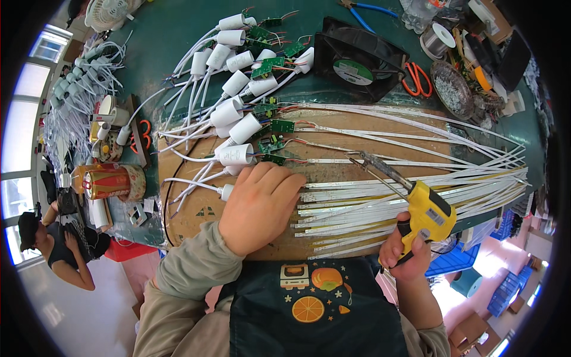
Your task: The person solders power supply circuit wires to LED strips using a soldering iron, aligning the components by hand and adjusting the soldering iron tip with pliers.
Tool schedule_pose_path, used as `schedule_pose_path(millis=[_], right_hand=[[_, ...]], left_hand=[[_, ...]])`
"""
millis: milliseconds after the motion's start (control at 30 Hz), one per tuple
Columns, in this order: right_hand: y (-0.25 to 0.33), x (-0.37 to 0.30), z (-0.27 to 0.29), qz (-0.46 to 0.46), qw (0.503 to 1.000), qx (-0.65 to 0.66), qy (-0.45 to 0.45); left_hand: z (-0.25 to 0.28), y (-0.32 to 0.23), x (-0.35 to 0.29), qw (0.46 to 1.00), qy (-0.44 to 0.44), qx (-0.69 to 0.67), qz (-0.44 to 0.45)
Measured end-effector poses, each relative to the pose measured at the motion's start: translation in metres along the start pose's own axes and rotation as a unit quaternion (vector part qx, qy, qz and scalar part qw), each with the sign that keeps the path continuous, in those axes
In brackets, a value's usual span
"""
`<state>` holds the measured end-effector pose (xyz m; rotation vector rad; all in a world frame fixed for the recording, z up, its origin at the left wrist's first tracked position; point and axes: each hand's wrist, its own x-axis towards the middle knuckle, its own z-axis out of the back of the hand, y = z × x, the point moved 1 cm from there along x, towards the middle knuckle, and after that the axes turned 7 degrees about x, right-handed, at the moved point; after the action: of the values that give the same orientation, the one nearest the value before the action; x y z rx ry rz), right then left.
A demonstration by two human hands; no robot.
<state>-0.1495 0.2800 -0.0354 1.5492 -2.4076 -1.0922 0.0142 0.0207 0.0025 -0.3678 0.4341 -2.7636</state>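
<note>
My left hand (260, 207) rests on the brown board (276, 247), its fingers bent and pressed together beside the ends of white LED strips (363, 205). What its fingertips hold is hidden. In my right hand (409, 257) is a yellow soldering gun (429, 214); its metal tip points left above the strips. White cylindrical caps with cables (235, 154) lie just beyond my left hand. A small green circuit board (273, 159) sits by my left fingertips, and thin red wires run from there toward the strips.
A black fan (360, 59), orange-handled scissors (417, 79), blue-handled pliers (366, 15) and a solder spool (437, 40) lie at the back. A metal dish (452, 89) stands far right. At left are a red can (107, 181) and bundled cables (83, 89). Another person (62, 244) sits beyond.
</note>
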Motion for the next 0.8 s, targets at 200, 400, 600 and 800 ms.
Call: schedule_pose_path(millis=[200, 400, 600, 800], right_hand=[[-0.004, -0.008, -0.005, 0.011, 1.000, -0.028, 0.003], [-0.003, -0.011, -0.005, 0.009, 1.000, -0.025, 0.009], [-0.006, -0.011, -0.002, 0.003, 0.999, 0.005, 0.032], [0.009, -0.014, -0.008, 0.044, 0.996, -0.006, 0.074]], left_hand=[[0.028, 0.003, -0.014, 0.998, 0.024, 0.054, -0.004], [0.021, 0.012, -0.025, 0.994, 0.044, 0.102, -0.017], [0.044, 0.008, -0.007, 0.992, 0.017, 0.111, -0.060], [0.084, 0.006, 0.045, 0.959, -0.120, 0.218, -0.136]])
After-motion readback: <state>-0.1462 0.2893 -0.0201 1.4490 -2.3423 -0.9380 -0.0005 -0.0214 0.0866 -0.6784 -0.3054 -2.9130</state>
